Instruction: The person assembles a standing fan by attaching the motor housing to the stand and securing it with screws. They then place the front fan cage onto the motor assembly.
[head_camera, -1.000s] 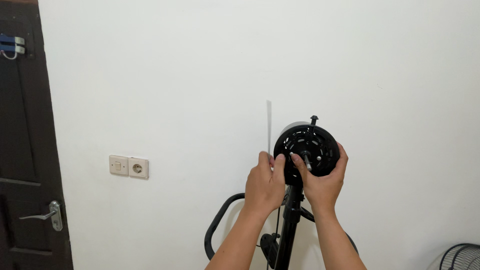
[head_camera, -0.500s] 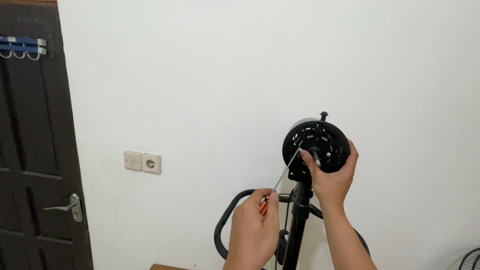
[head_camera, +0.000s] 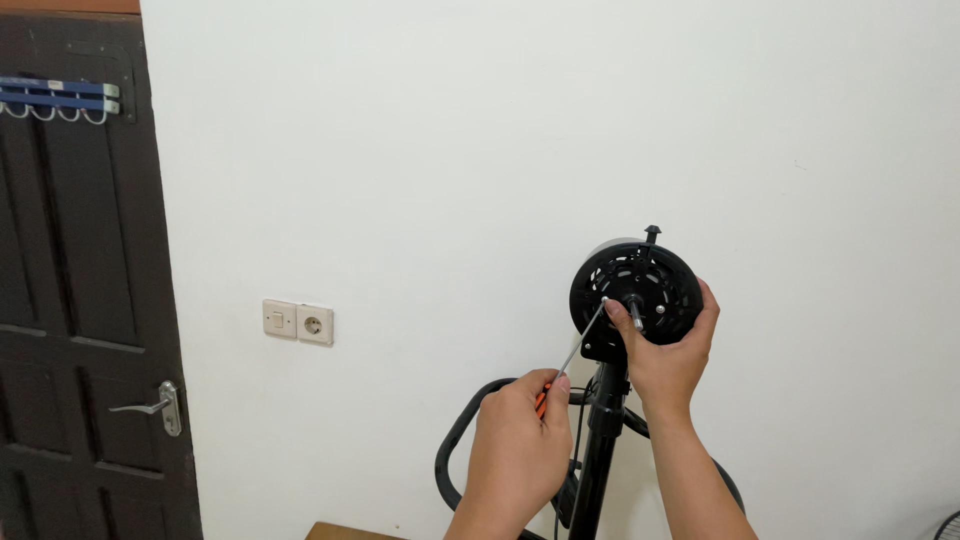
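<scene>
White wall (head_camera: 480, 150) fills most of your view, with a dark panelled door (head_camera: 80, 300) at the far left and a pale switch-and-socket plate (head_camera: 298, 322) between that door and your work.

Your left hand (head_camera: 518, 450) has dropped: a second ago it was up beside the black fan motor housing (head_camera: 636, 292), pinching the screwdriver (head_camera: 572, 355) with its blade standing straight up. Now that hand sits lower and nearer to you, fingers curled tight round the orange-and-black handle, and the thin shaft slants up and to the right so the tip meets the housing's front face at its left side, just beside the centre spindle. You have gone from holding the tool ready to setting it on a fixing.

Your right hand (head_camera: 668, 358) has hardly moved. It cups the housing from below and from the right, fingers wrapped round the rim, thumb pressed on the front face close to the tip.

The housing sits atop a black stand pole (head_camera: 600, 450), with a curved black tube (head_camera: 465, 440) low on the left.

No packages or signs show. A blue hook rail (head_camera: 58, 97) crosses the door's top, and a metal lever handle (head_camera: 150, 406) sits lower down.
</scene>
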